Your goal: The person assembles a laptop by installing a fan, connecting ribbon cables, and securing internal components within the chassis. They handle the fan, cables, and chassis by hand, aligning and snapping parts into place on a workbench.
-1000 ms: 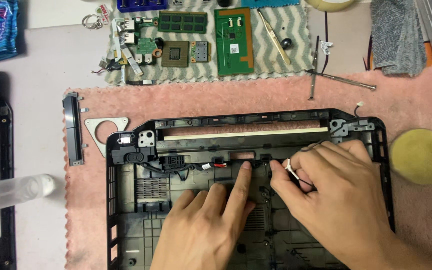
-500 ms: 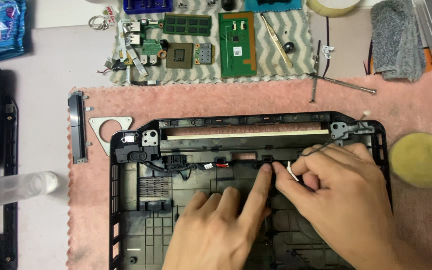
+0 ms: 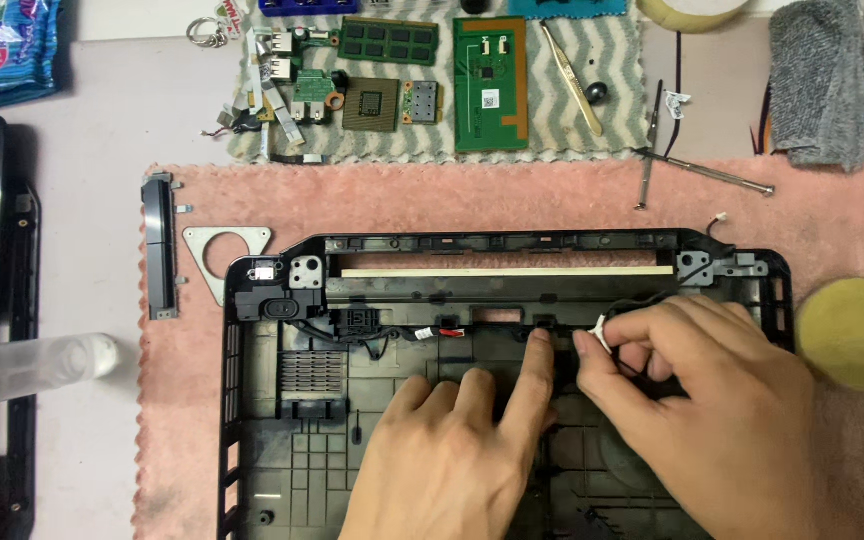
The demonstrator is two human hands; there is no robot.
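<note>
Black plastic laptop base [image 3: 282, 440] lies on a pink mat [image 3: 452, 205]. The left hand [image 3: 457, 450] rests flat inside it, fingers spread, forefinger pinning the thin cable [image 3: 402, 333] along the upper channel. The right hand [image 3: 712, 410] pinches the cable's small white plug [image 3: 599, 330] between thumb and forefinger. Good practice: hold the plug, not the wire, and guide gently.

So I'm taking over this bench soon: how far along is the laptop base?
Done: circuit boards lie out on the striped cloth, and the black laptop base is nearly bare. In hand: the left hand presses by the cable while the right hand pinches its white connector. Left: that cable and the speaker remain in the shell.
</note>
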